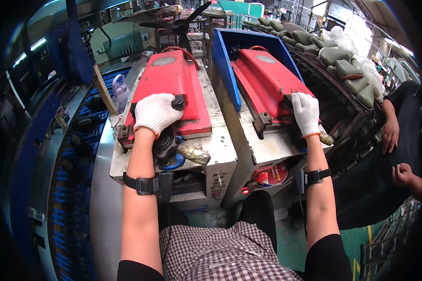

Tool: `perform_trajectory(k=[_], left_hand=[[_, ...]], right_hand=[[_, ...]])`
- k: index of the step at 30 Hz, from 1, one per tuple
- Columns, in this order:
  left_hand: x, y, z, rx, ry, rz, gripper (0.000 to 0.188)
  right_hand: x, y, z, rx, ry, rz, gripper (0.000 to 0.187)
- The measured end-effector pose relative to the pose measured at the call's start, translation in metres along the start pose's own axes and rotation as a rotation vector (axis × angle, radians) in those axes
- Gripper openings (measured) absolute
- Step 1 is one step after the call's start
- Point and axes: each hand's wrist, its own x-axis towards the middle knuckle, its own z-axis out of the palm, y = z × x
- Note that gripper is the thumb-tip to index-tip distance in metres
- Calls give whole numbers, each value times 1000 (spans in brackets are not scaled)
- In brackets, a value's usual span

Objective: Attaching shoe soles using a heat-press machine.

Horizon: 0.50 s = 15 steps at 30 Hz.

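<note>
My left hand (157,114), in a white knitted glove, is wrapped round the black handle (178,102) at the front of the left red machine cover (163,77). My right hand (306,114), gloved alike, is closed at the front of the right red cover (268,75), on its black handle (288,100), which is mostly hidden by the fingers. Both covers lie low over their white machine bases. Under my left hand a dark rounded part (166,146) and a wrapped, yellowish-brown grip (193,153) stick out. A similar grip (327,138) shows beside my right wrist.
A blue metal guard (227,70) stands between the machines. On the left runs a blue conveyor rack (86,140) carrying dark shoes; a lilac bottle (121,91) is near it. Green shoe-shaped pieces (335,55) pile up at the right. A co-worker's hands (391,135) are at far right.
</note>
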Motion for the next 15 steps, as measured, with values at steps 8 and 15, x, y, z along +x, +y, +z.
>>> perform_trajectory(k=[8,15], left_hand=[[2,2,4,4,10,23,40],[0,2,4,-23,-14,1,38]], right_hand=[[-1,1,-2,-9,13,-6,29],[-2,-1,-1,40,36,-14,29]])
